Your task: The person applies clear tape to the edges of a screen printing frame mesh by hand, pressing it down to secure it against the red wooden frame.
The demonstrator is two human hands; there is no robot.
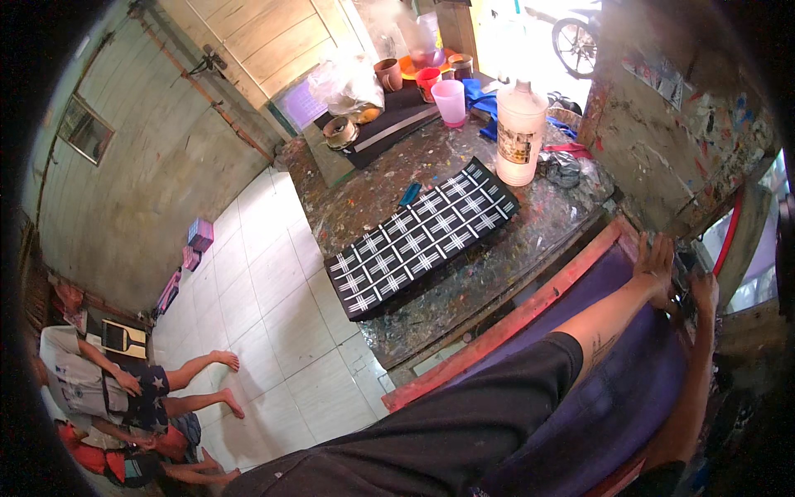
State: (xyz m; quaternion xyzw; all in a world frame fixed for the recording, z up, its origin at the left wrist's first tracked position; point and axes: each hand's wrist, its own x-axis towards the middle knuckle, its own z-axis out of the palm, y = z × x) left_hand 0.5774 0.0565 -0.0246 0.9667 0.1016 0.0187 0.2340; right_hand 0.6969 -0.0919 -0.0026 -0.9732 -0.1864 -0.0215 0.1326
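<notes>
A framed screen with a reddish wooden rim [530, 311] and a dark purple sheet [617, 331] stretches along the right side. My left arm, in a black sleeve, reaches across it. At the frame's far right end, my left hand [654, 263] rests with its fingers stretched out and apart. My right hand [704, 291] is close beside it, near a dark part at the frame's end; its fingers are partly hidden. Left of the frame, a folded black cloth with white crosshatch pattern [422, 236] lies on the paint-stained table [447, 311].
A large pale plastic bottle [520, 137], a pink cup [450, 103], a red cup [427, 84] and a tape roll [340, 132] stand on the table. A stained board [679, 124] rises at right. Two other people [124, 389] sit on the tiled floor [273, 306] at left.
</notes>
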